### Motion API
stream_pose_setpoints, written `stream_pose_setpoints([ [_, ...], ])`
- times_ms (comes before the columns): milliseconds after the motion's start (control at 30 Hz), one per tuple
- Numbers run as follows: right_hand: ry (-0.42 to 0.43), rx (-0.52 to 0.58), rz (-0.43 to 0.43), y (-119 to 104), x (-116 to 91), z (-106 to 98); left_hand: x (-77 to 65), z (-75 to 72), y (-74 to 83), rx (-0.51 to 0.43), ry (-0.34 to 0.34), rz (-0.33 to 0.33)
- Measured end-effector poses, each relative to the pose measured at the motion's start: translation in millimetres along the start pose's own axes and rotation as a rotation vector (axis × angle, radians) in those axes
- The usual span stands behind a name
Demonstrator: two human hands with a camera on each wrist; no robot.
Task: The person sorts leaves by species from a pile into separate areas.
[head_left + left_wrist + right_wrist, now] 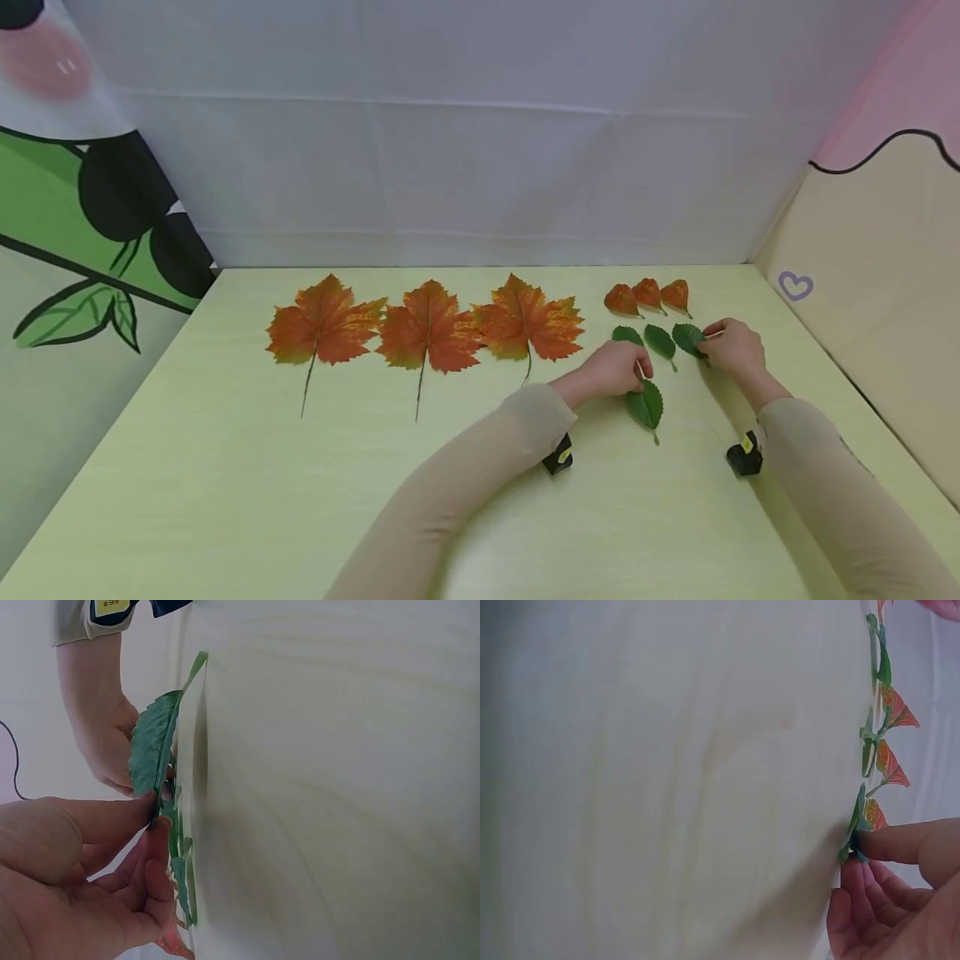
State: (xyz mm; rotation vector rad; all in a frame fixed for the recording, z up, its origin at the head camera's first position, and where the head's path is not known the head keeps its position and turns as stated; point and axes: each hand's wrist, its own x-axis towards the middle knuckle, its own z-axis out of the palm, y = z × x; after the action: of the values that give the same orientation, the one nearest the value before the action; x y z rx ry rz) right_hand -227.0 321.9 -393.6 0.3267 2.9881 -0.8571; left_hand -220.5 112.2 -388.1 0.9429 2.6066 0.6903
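Note:
In the head view my left hand (617, 368) holds a green leaf (647, 406) whose stem points toward me. The left wrist view shows this leaf (155, 741) pinched at its end between thumb and fingers, raised off the table. Further right, my right hand (735, 348) pinches another green leaf (687, 339), the rightmost of a row of three. Its thumb and fingers meet on that leaf (857, 836) close to the table in the right wrist view. The row's middle leaf (660, 342) and left leaf (627, 335) lie between the hands.
Three small orange leaves (646, 296) lie behind the green row. Three large orange maple leaves (427, 329) with long stems lie side by side to the left on the pale table (225, 483). A white cloth wall (480, 183) rises along the back edge.

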Motion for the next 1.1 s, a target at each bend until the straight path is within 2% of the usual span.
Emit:
stream_pose_setpoints([
  [333,-0.009,-0.002,0.005,-1,-2,0,9.5,9.6,5.8,0.065,0.035,-0.011],
  [600,-0.009,-0.002,0.001,-1,-2,1,13.0,12.2,5.8,0.067,0.072,-0.035],
  [867,-0.008,-0.001,-0.001,-1,-2,0,17.0,15.9,8.4,0.079,0.095,-0.096],
  [1100,-0.013,-0.001,0.002,-2,-6,0,10.2,11.0,10.9,0.091,0.079,-0.127],
])
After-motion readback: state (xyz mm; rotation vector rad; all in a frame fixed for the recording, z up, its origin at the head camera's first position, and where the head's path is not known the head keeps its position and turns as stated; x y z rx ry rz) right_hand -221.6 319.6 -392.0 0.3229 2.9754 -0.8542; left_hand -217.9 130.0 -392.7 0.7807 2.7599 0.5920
